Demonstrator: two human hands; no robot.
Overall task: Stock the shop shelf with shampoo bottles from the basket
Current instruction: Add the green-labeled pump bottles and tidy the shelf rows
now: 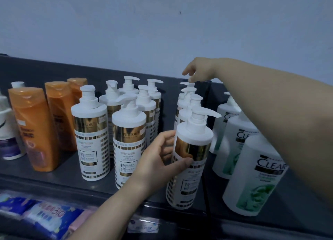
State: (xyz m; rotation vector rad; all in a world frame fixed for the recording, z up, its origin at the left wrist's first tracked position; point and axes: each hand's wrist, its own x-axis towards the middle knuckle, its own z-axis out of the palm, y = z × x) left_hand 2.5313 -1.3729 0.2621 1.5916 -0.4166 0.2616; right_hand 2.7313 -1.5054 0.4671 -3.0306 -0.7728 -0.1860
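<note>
On the dark shelf stand several white pump bottles with gold bands. My left hand grips the front white-and-gold pump bottle around its gold band; the bottle stands at the shelf's front edge, leaning a little to the right. Behind it runs a row of like bottles. My right hand reaches over to the back of that row, fingertips touching the pump head of the rearmost bottle. No basket is in view.
Two more rows of white-and-gold bottles stand left of centre, orange bottles further left, white-and-green CLEAR bottles on the right under my right forearm. A grey wall rises behind. Blue and pink packets lie on the lower shelf.
</note>
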